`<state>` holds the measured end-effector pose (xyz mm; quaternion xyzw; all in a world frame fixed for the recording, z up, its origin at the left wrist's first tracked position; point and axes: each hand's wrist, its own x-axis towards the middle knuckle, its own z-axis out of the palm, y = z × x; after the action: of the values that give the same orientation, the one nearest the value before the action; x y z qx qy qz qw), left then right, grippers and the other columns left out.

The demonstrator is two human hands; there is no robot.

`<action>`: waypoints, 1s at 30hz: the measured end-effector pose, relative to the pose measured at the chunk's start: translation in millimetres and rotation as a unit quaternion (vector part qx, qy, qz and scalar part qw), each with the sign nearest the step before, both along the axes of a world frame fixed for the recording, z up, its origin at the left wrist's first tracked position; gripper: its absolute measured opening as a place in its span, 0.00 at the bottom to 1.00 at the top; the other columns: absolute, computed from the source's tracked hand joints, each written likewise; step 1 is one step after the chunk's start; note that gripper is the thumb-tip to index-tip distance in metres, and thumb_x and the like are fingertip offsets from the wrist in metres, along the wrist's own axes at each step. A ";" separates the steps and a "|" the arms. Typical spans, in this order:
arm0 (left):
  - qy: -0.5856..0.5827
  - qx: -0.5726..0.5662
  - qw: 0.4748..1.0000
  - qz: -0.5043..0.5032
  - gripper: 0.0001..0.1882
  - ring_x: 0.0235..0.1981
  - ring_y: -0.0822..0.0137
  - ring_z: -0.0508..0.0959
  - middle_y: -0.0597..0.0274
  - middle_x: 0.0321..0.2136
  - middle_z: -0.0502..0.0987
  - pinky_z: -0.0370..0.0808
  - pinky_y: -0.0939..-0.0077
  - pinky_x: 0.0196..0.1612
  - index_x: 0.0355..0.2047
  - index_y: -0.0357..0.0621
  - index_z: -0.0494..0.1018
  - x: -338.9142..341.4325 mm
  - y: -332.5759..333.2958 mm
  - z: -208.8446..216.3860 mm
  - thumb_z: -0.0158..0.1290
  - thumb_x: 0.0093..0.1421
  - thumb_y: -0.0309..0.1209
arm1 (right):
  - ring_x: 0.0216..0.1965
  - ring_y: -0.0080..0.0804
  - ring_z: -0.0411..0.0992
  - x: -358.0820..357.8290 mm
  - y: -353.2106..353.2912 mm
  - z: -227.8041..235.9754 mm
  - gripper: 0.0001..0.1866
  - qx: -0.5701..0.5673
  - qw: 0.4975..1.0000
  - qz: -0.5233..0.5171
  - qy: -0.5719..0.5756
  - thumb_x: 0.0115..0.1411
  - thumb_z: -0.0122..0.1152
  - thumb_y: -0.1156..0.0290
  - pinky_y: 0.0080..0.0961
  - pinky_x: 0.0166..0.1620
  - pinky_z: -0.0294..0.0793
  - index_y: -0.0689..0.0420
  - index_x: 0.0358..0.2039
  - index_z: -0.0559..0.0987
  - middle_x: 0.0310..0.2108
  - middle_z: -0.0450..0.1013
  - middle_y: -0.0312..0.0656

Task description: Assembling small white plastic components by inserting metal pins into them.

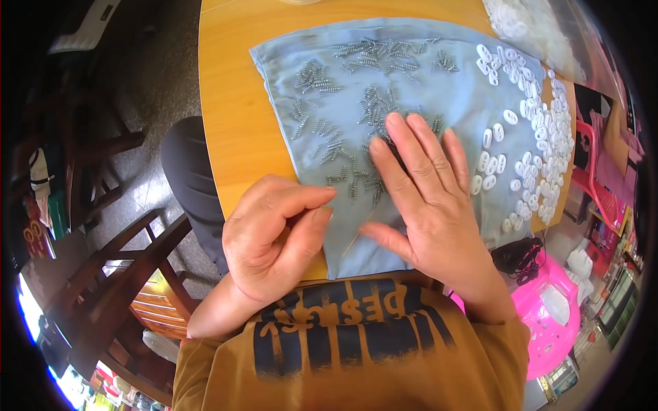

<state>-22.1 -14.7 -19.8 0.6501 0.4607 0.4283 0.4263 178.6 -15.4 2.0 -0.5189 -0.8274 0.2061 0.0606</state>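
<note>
My right hand (428, 198) lies flat with its fingers stretched out over small metal coil springs (373, 106) on a light blue cloth (425, 89). Some springs are hidden under its fingertips. Left of it, my left hand (271, 236) hovers near the cloth's edge, its fingers curled and the thumb and forefinger drawn together. Whatever sits between those fingertips is too small or hidden to make out. A thin tan strand (352, 245) lies on the cloth between the two hands. Many small white oval plastic pieces with holes (528, 168) are spread along the cloth's right side.
The cloth covers part of a yellow wooden table (233, 82). A clear plastic bag with white pieces (510, 20) rests at the far right. A pink plastic chair (548, 308) with a dark tangled item (517, 260) stands to my right. Wooden chairs (147, 274) are at the left.
</note>
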 end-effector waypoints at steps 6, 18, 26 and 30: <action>0.009 -0.012 1.000 0.014 0.11 0.21 0.71 0.70 0.61 0.21 0.73 0.65 0.82 0.22 0.32 0.36 0.75 -0.6 -1.3 0.5 0.55 0.46 0.15 | 0.63 0.49 0.47 9.8 2.9 0.7 0.43 0.005 1.000 -0.009 -0.022 0.45 0.62 0.52 0.49 0.61 0.41 0.59 0.59 0.59 0.62 0.49 0.50; 0.006 -0.015 1.000 0.018 0.10 0.21 0.71 0.70 0.61 0.22 0.74 0.65 0.83 0.22 0.31 0.35 0.75 0.8 -1.4 1.6 0.56 0.46 0.15 | 0.63 0.48 0.47 8.5 -1.4 4.7 0.45 0.001 0.998 -0.023 -0.051 0.43 0.65 0.53 0.49 0.61 0.42 0.57 0.60 0.59 0.63 0.48 0.51; 0.006 -0.008 1.000 0.022 0.11 0.20 0.71 0.70 0.61 0.21 0.73 0.65 0.83 0.22 0.31 0.35 0.75 1.3 -1.0 1.4 0.55 0.45 0.14 | 0.64 0.51 0.45 7.5 -3.8 6.3 0.44 0.002 0.998 -0.037 -0.043 0.45 0.63 0.52 0.50 0.61 0.39 0.58 0.60 0.58 0.63 0.47 0.52; 0.006 -0.013 1.000 0.019 0.11 0.20 0.71 0.70 0.61 0.21 0.73 0.65 0.83 0.22 0.31 0.35 0.75 0.4 -1.1 1.6 0.55 0.45 0.14 | 0.64 0.51 0.45 5.8 -2.2 4.3 0.43 0.012 0.999 -0.018 -0.043 0.45 0.63 0.53 0.51 0.61 0.40 0.58 0.59 0.60 0.63 0.48 0.51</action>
<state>-21.7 -15.8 -18.2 0.6382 0.4811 0.4262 0.4237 184.4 -17.6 6.3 -0.5416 -0.8219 0.1730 0.0348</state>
